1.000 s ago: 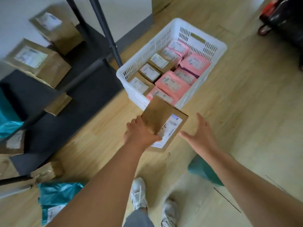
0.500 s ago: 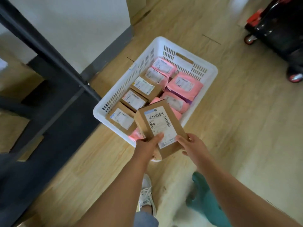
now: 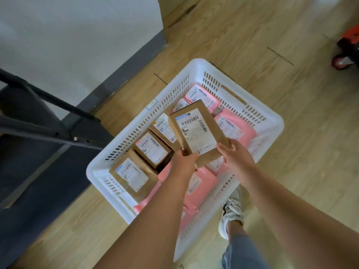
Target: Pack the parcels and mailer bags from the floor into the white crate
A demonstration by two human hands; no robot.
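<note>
Head view: the brown parcel, a second ago short of the white crate in the left hand alone, now hangs tilted over the crate's middle, label up, with both the left and the right hand pinching its near end (only lowering and letting go seems left). It is a flat, stiff kraft-card box. Below it, inside the slotted moulded plastic, lie similar labelled boxes and soft, glossy pink mailer bags.

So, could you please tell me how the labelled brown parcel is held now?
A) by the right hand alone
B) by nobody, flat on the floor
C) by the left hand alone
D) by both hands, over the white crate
D: the left hand and right hand each grip the near end of the brown parcel, above the white crate.
</note>
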